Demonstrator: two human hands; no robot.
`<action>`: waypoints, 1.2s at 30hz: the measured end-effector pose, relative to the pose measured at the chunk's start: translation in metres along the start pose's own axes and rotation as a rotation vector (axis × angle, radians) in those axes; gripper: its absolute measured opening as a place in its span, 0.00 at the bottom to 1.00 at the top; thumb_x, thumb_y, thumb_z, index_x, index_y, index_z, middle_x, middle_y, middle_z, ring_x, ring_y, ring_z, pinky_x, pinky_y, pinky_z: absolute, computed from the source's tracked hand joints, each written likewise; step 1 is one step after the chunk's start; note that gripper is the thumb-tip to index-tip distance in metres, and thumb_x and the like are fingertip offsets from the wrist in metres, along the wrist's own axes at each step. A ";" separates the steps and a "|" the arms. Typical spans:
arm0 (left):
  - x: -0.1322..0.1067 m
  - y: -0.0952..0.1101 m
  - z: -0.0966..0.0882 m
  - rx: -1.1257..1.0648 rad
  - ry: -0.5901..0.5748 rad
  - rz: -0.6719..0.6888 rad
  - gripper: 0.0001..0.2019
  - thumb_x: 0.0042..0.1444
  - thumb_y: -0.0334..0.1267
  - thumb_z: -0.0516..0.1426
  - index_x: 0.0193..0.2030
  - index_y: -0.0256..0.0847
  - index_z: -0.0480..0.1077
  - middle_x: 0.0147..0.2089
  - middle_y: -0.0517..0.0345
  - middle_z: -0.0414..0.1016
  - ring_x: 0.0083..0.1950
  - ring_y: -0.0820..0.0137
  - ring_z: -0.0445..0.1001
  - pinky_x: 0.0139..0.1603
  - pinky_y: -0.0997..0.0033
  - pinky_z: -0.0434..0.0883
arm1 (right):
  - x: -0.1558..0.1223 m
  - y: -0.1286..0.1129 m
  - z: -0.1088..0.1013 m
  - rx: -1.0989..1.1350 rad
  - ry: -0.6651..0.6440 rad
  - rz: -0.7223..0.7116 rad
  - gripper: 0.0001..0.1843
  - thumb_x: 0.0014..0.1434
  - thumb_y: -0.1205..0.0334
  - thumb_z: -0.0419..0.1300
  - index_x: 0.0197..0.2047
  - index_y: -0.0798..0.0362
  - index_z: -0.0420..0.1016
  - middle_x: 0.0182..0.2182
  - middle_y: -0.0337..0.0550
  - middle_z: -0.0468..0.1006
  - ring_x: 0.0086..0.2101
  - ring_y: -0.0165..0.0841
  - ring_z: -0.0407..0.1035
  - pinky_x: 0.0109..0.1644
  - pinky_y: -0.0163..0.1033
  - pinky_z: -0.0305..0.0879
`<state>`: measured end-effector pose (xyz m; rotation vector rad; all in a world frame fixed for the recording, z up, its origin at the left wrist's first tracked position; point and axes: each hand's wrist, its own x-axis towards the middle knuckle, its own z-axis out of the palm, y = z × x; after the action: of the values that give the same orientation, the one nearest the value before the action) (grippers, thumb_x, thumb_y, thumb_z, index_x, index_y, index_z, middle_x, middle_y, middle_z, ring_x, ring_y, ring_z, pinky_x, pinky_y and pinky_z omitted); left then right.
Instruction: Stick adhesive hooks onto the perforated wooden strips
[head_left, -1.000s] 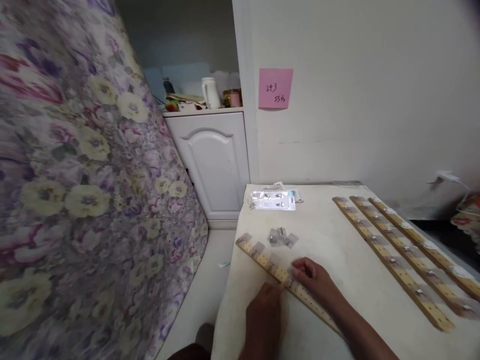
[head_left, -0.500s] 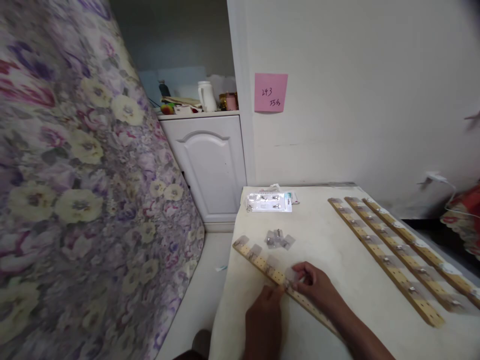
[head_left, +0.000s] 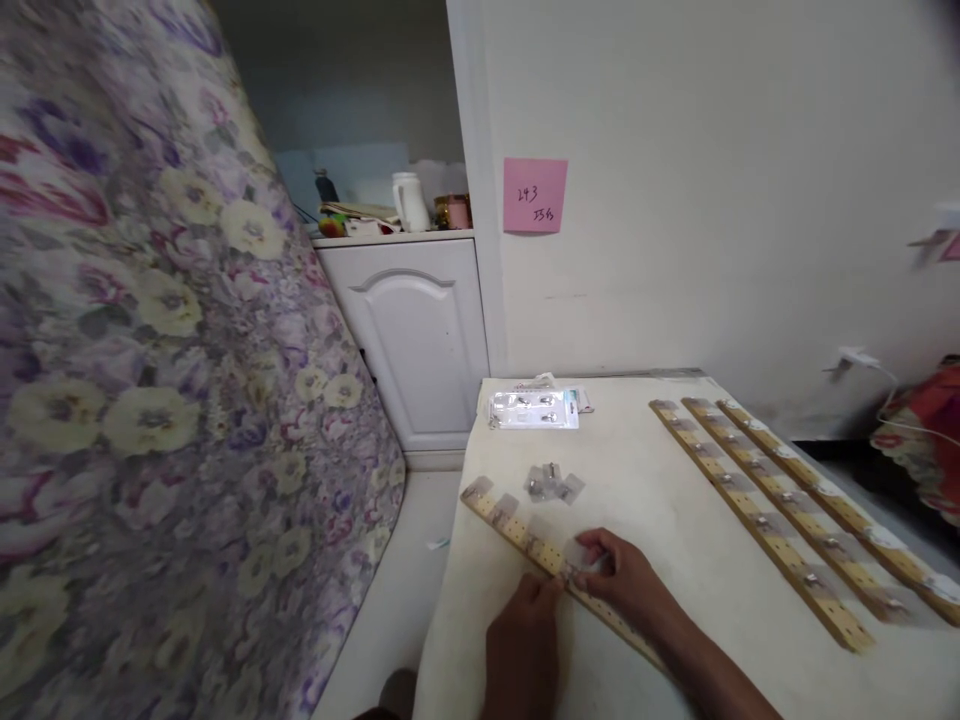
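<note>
A long wooden perforated strip [head_left: 517, 530] lies slantwise on the cream table [head_left: 660, 520]. Small clear packets are fixed along its far end. My right hand [head_left: 626, 580] rests on the strip, fingers pinched on a small clear packet [head_left: 581, 556]. My left hand [head_left: 525, 640] presses the strip's near edge beside it, fingers curled. A little pile of loose clear packets [head_left: 553, 483] lies just beyond the strip.
Three more wooden strips [head_left: 780, 510] with packets lie side by side at the right. A blister card [head_left: 534, 409] sits at the table's far left corner. A floral mattress [head_left: 165, 380] leans at the left. A pink note [head_left: 534, 195] hangs on the wall.
The view has drifted slightly right and down. My right fingers have curled from flat into a pinch on the packet at the strip. My left hand has hardly moved.
</note>
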<state>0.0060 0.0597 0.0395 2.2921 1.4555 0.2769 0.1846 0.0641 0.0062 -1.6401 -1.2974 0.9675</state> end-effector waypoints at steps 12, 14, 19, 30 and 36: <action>-0.001 -0.010 0.010 -0.145 0.116 0.053 0.20 0.60 0.29 0.43 0.52 0.43 0.70 0.46 0.52 0.75 0.46 0.65 0.75 0.45 0.69 0.70 | 0.047 0.006 -0.037 -0.095 0.091 0.027 0.11 0.53 0.56 0.53 0.34 0.54 0.70 0.20 0.34 0.67 0.21 0.28 0.63 0.26 0.33 0.58; -0.001 -0.011 0.010 -0.157 0.117 0.061 0.20 0.61 0.30 0.42 0.51 0.41 0.71 0.46 0.51 0.75 0.46 0.64 0.75 0.46 0.68 0.71 | 0.069 0.004 -0.040 -0.148 0.147 0.041 0.09 0.53 0.58 0.53 0.32 0.53 0.69 0.21 0.35 0.69 0.24 0.29 0.65 0.28 0.34 0.59; 0.001 -0.014 0.012 -0.152 0.091 0.060 0.19 0.60 0.31 0.43 0.49 0.43 0.71 0.45 0.52 0.76 0.45 0.66 0.76 0.46 0.71 0.71 | 0.104 -0.005 -0.032 -0.325 0.245 0.094 0.12 0.45 0.54 0.62 0.31 0.52 0.70 0.28 0.39 0.72 0.30 0.34 0.68 0.31 0.35 0.56; 0.012 -0.023 0.030 -0.097 0.069 0.011 0.18 0.59 0.30 0.44 0.47 0.46 0.72 0.44 0.55 0.76 0.45 0.68 0.76 0.45 0.71 0.71 | 0.110 -0.012 -0.024 -0.435 0.157 0.103 0.16 0.44 0.57 0.64 0.39 0.47 0.73 0.38 0.38 0.68 0.35 0.32 0.68 0.34 0.33 0.56; 0.013 -0.019 0.022 -0.089 0.016 0.002 0.18 0.58 0.30 0.46 0.49 0.48 0.71 0.45 0.56 0.75 0.45 0.69 0.76 0.43 0.73 0.71 | 0.117 -0.012 -0.023 -0.387 0.136 0.097 0.17 0.37 0.64 0.66 0.35 0.49 0.73 0.36 0.38 0.69 0.34 0.31 0.67 0.34 0.32 0.57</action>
<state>0.0041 0.0731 0.0101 2.2258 1.4201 0.3538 0.2225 0.1775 0.0163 -2.0411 -1.3822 0.6733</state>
